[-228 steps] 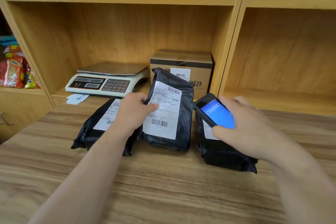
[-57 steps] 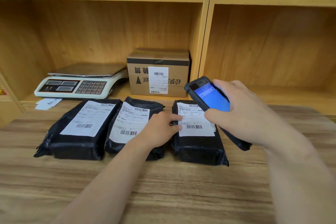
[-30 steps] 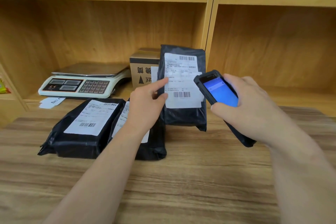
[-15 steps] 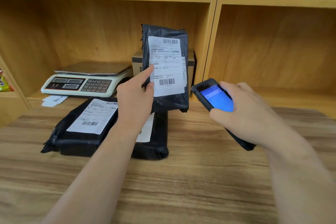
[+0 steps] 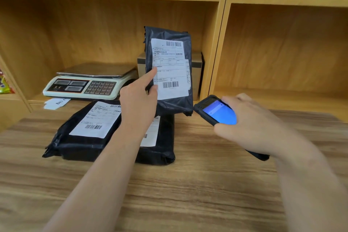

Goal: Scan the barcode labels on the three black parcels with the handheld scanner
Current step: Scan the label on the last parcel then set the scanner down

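Three black parcels are in my view, and only one is off the table. My left hand [image 5: 139,98] grips the lifted parcel [image 5: 173,103] by its left edge, thumb on the white label [image 5: 170,69], forefinger stretched up along the label's side. I hold it upright, label facing me, with one barcode near the top and another low down. Behind it I can see a cardboard box [image 5: 196,66] on the shelf, partly hidden.

My right hand [image 5: 250,124] is closed round the handheld scanner [image 5: 216,113], fingers wrapped over its right side and thumb beneath its lower left edge. Its blue screen is lit and faces up toward me. The scanner's head end sits just beside the lower right corner of the lifted parcel, very close to it; I cannot tell whether they touch. The scanner is lower than the label's bottom barcode and to its right.

The other two parcels lie flat on the wooden table [image 5: 188,194], side by side. The left parcel [image 5: 81,143] shows its whole label. The middle parcel [image 5: 162,149] is mostly covered by my left forearm, with only a strip of its label showing, and it lies directly below the lifted one.

On the shelf to the left I see a weighing scale [image 5: 90,84], with a slip of paper [image 5: 56,102] in front of it.
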`<act>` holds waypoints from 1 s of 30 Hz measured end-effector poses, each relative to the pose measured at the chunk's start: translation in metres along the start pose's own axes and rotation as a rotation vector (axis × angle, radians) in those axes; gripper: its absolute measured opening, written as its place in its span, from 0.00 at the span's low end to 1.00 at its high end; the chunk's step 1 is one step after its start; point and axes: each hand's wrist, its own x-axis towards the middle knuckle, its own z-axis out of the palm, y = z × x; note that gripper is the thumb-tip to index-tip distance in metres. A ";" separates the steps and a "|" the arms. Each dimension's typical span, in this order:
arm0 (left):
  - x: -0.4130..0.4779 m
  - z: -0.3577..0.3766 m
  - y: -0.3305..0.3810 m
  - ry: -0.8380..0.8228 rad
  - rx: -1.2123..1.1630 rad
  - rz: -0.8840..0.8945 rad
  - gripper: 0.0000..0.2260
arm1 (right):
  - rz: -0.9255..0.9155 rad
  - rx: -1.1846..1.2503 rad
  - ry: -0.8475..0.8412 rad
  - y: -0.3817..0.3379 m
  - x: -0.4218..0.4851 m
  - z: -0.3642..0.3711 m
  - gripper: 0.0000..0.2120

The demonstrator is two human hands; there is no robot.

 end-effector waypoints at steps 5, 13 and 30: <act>0.000 0.000 0.000 0.011 -0.008 0.003 0.21 | -0.003 -0.007 -0.028 0.001 0.000 0.000 0.13; -0.001 -0.002 0.003 0.022 0.007 0.006 0.21 | 0.002 -0.016 -0.047 0.002 0.001 0.001 0.17; -0.001 0.001 0.000 0.036 -0.006 0.024 0.21 | -0.005 -0.007 -0.026 0.002 0.002 0.002 0.18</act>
